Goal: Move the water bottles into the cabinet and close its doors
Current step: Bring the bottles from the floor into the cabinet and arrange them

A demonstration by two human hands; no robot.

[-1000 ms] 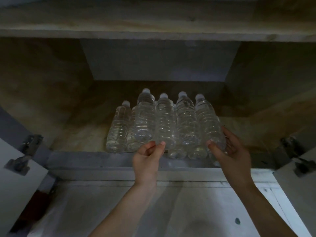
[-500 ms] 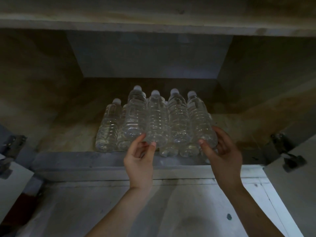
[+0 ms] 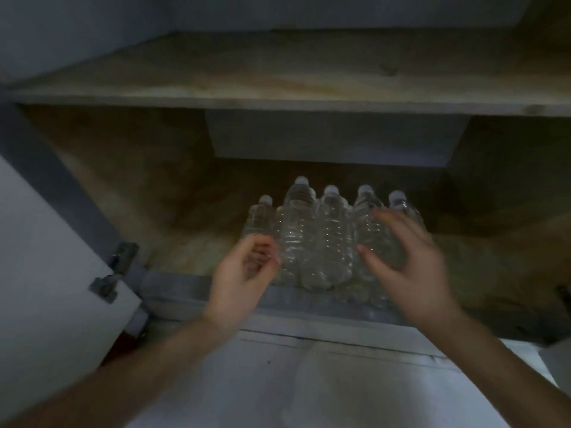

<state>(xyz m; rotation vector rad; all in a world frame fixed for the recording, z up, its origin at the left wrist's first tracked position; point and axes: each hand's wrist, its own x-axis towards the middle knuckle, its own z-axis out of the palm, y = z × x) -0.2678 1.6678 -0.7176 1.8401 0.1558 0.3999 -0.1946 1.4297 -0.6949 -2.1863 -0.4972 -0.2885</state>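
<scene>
Water bottles (image 3: pixel 321 239) packed inside cabinet (image 3: pixel 278 97). Left hand (image 3: pixel 244 273) and right hand (image 3: pixel 411 267) before them, fingers spread, apparently holding nothing. Left door (image 3: pixel 46 273) open; closing remains.

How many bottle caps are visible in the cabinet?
5. One on the short bottle at far left, then three across the middle, and one at far right. Bottles behind or underneath may be hidden.

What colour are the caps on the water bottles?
White caps on the clear plastic water bottles, seen in the head view.
</scene>
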